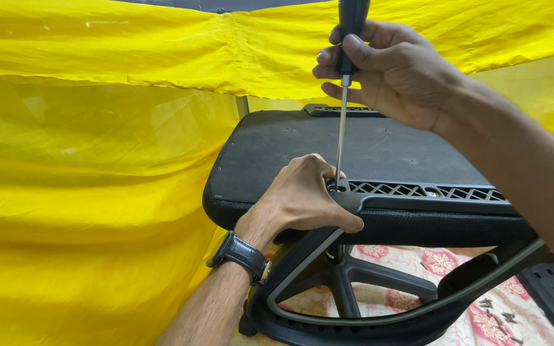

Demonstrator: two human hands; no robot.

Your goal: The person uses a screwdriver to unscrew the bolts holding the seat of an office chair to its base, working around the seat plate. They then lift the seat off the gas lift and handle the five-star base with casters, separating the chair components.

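Upright, screwdriver [343, 96] tip down in chair seat [328, 144] bracket [418, 192], right hand [389, 70] clasping handle, left hand [306, 198] gripping seat edge.

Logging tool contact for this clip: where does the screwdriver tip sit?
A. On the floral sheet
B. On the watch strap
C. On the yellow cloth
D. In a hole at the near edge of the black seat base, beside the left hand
D: the right hand holds the screwdriver upright, its tip in the seat base edge beside the left hand.
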